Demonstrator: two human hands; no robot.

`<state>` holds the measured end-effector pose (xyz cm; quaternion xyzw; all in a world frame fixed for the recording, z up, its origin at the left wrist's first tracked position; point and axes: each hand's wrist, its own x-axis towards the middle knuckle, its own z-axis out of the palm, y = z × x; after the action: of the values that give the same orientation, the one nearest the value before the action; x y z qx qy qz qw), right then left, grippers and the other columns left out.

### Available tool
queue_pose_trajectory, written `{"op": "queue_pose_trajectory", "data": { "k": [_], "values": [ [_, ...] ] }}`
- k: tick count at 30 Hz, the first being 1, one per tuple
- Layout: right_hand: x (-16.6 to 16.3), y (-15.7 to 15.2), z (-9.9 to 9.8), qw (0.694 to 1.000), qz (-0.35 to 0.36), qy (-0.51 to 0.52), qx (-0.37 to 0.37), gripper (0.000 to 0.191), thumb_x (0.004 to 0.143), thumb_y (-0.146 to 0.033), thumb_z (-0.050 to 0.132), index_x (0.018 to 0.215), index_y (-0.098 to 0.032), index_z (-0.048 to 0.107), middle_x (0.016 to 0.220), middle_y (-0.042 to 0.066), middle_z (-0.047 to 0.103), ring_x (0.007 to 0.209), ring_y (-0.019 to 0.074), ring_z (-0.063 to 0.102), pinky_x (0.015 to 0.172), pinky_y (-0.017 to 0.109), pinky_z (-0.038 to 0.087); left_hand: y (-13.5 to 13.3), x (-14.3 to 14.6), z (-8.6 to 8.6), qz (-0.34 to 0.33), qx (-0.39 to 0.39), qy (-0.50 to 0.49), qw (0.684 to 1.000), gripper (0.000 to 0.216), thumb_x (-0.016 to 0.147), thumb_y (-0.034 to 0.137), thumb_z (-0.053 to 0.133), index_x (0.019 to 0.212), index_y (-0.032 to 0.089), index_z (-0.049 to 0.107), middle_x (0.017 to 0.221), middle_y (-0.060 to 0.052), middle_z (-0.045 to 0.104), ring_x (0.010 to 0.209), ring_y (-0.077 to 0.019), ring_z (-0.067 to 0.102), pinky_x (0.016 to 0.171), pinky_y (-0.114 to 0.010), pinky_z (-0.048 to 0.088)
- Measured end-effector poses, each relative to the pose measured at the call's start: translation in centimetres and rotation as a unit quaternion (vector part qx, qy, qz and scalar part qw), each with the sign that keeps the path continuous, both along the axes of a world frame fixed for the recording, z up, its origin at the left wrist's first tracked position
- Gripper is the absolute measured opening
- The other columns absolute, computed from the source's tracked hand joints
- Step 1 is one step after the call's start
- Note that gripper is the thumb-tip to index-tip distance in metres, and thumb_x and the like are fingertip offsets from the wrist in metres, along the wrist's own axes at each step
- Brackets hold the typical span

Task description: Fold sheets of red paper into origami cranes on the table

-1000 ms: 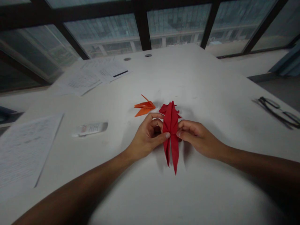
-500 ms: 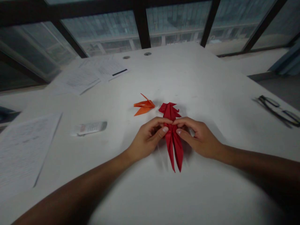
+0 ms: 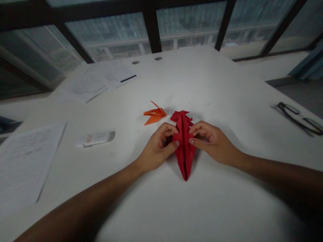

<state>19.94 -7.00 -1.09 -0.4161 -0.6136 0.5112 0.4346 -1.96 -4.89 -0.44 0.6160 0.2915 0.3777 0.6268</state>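
Note:
Between my two hands is a piece of red folded origami paper (image 3: 185, 158), long and pointed at the near end, with a dark slit down its middle. My left hand (image 3: 161, 144) pinches its left edge between thumb and fingers. On the opposite edge, my right hand (image 3: 212, 141) grips it the same way. Just beyond its far end shows jagged red folded paper (image 3: 178, 116); whether it is joined to the held piece I cannot tell. An orange origami piece (image 3: 155, 116) with thin points lies to the left of that, apart from my hands.
A white table (image 3: 156, 211) carries everything. Printed sheets (image 3: 85, 84) lie at the far left, and a stack of paper (image 3: 27, 161) at the near left. A pale, flat packet (image 3: 96, 138) is left of my hands. Black-framed glasses (image 3: 299, 116) rest at the right.
The red paper's two separate near points now meet in one tip, and its body looks wider with a central slit. My hands have moved slightly apart, out to its edges.

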Motion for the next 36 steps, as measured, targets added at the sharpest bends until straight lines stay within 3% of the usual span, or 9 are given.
{"op": "queue_pose_trajectory", "data": {
  "k": [3,6,13,18,24,29,36],
  "values": [
    [0.0,0.4,-0.2,0.995,-0.006,0.081,-0.054,0.03,0.088,-0.027,0.075,0.112,-0.026,0.057,0.087,-0.001,0.071,0.077,0.0159,0.065,0.075,0.032,0.051,0.5,0.0,-0.3,0.002,-0.067,-0.056,0.996,0.049,0.088,0.025,0.077,0.127,0.027,0.046,0.093,0.0,0.071,0.076,-0.0137,0.067,0.07,-0.024,0.052],
    [0.0,0.6,-0.2,0.992,-0.004,0.1,-0.074,0.031,0.087,-0.027,0.076,0.113,-0.024,0.059,0.081,-0.003,0.069,0.072,0.0141,0.063,0.072,0.029,0.05,1.1,-0.4,-0.7,0.005,-0.09,-0.071,0.993,0.055,0.087,0.023,0.078,0.134,0.028,0.048,0.092,0.0,0.073,0.077,-0.0138,0.068,0.072,-0.025,0.053],
    [0.2,0.7,-0.2,0.993,0.055,0.092,-0.045,0.016,0.087,-0.027,0.075,0.099,-0.021,0.067,0.097,0.002,0.072,0.088,0.0178,0.067,0.083,0.034,0.052,0.9,-1.0,0.2,-0.066,-0.041,0.004,0.997,0.039,0.079,0.027,0.085,0.111,0.017,0.066,0.098,-0.005,0.067,0.09,-0.0169,0.064,0.08,-0.028,0.05],
    [0.3,0.4,0.3,0.999,0.043,0.015,-0.02,0.008,0.086,-0.021,0.074,0.088,-0.021,0.067,0.084,-0.001,0.069,0.078,0.017,0.063,0.075,0.031,0.05,0.3,-0.9,0.9,-0.114,0.024,0.061,0.991,0.034,0.081,0.029,0.083,0.109,0.017,0.067,0.086,-0.001,0.055,0.08,-0.0147,0.054,0.073,-0.027,0.046],
    [0.2,0.3,0.3,0.999,0.034,0.008,-0.006,0.007,0.085,-0.017,0.071,0.087,-0.022,0.066,0.082,-0.002,0.067,0.076,0.0162,0.061,0.071,0.029,0.047,0.4,-0.7,0.6,-0.095,0.075,0.051,0.991,0.028,0.081,0.028,0.082,0.096,0.018,0.06,0.1,-0.005,0.055,0.09,-0.0177,0.055,0.08,-0.031,0.046],
    [0.1,0.4,0.0,0.998,0.055,0.009,-0.005,0.005,0.09,-0.02,0.069,0.093,-0.022,0.067,0.091,0.001,0.069,0.088,0.0194,0.064,0.082,0.034,0.05,0.5,-0.7,0.3,-0.095,0.028,0.018,0.995,0.03,0.082,0.028,0.081,0.093,0.018,0.055,0.095,-0.003,0.057,0.088,-0.0167,0.055,0.078,-0.03,0.045],
    [0.1,0.8,-0.4,0.99,0.072,0.111,-0.053,0.008,0.09,-0.022,0.072,0.093,-0.022,0.065,0.092,-0.001,0.068,0.083,0.0153,0.062,0.08,0.03,0.048,0.8,-0.9,0.0,-0.067,-0.039,-0.018,0.997,0.031,0.084,0.03,0.081,0.092,0.017,0.055,0.089,-0.001,0.06,0.079,-0.0133,0.055,0.071,-0.025,0.042]
  ]
}}
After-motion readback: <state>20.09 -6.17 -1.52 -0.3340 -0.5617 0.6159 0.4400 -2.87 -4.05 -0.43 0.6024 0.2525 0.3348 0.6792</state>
